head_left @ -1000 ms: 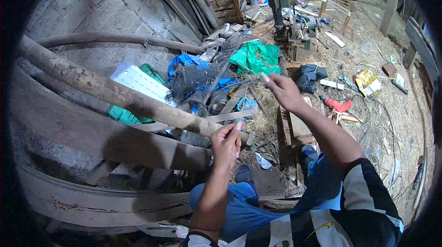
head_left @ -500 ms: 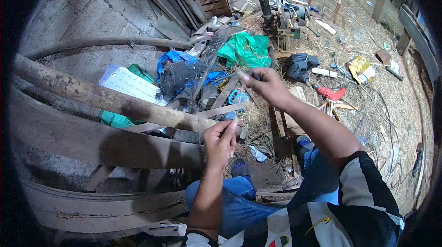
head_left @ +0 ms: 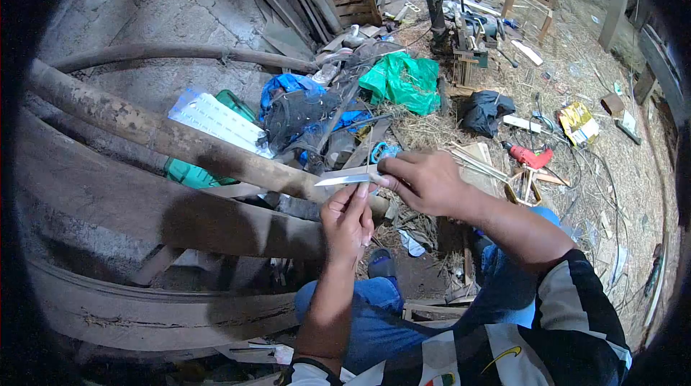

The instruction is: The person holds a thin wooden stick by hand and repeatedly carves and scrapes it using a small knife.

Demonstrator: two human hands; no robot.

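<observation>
My right hand (head_left: 432,183) is closed around a knife, its handle mostly hidden by the fingers. The knife's bright blade (head_left: 342,180) points left, just above the fingertips of my left hand (head_left: 347,224). Between thumb and fingers, that left hand pinches a thin stick (head_left: 369,154) that stands roughly upright. Blade and stick cross close to the left fingertips; whether they touch I cannot tell. Just behind the left hand ends a thick wooden pole (head_left: 216,163).
Beyond the hands lie a green plastic bag (head_left: 403,82), a black bag (head_left: 486,112) and blue scissor-like handles (head_left: 385,151). A red power drill (head_left: 529,155) rests on the straw-strewn floor at right, near loose cables. A wooden plank (head_left: 144,206) runs along the left.
My right hand has come down and nearer, bringing the knife blade from above to the left fingertips. The left hand stays pinching the stick. The view has shifted slightly.
</observation>
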